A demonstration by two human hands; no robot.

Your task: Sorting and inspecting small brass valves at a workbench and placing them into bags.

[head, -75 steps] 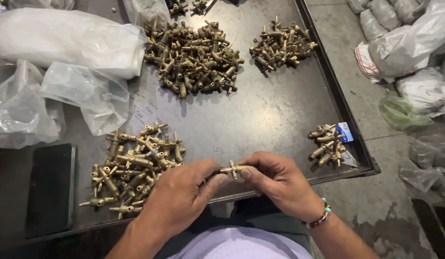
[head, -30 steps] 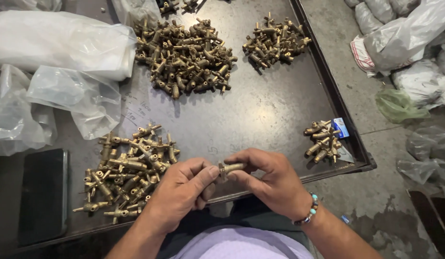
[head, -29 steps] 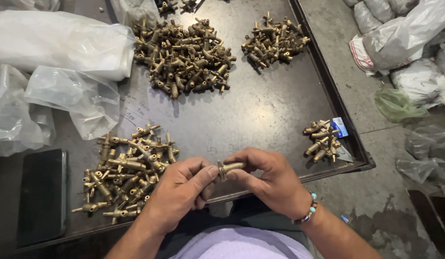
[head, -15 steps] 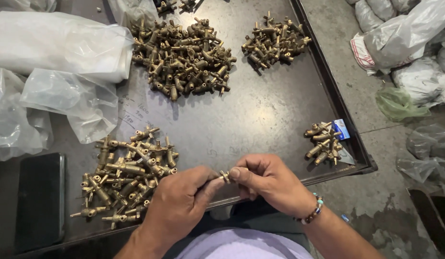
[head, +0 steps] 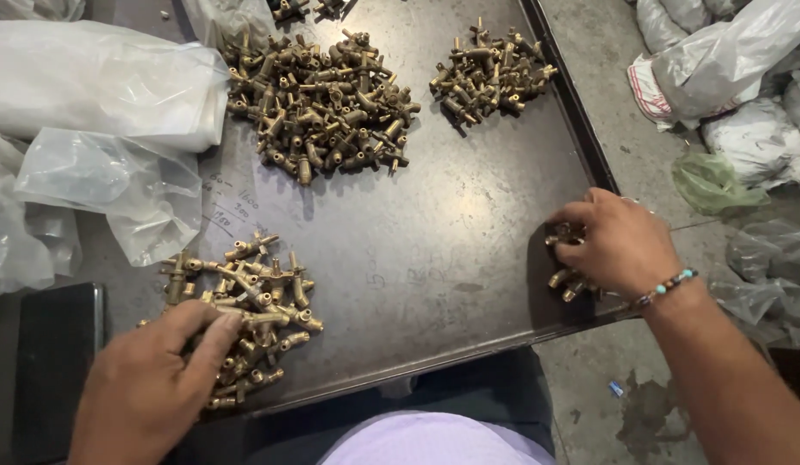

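Observation:
My left hand [head: 150, 387] lies on the near-left pile of brass fittings [head: 253, 293], its fingers laid across several pieces with none clearly gripped. My right hand [head: 619, 241], with a beaded bracelet [head: 667, 284] on the wrist, is curled over a small pile of brass fittings [head: 568, 280] by the right rim of the dark metal tray [head: 434, 224]. Its fingertips are buried among those pieces, so I cannot tell whether it holds one.
A large heap of brass fittings [head: 322, 103] and a smaller heap [head: 490, 73] lie at the tray's far side. Clear plastic bags [head: 98, 86] cover the left. A dark flat slab [head: 51, 362] sits near left. Filled bags [head: 736, 60] and a green bag [head: 710, 181] lie on the floor at right.
Both hands were together at the tray's front edge, working one brass fitting. They have parted: the right went to the small right pile, the left to the near-left pile.

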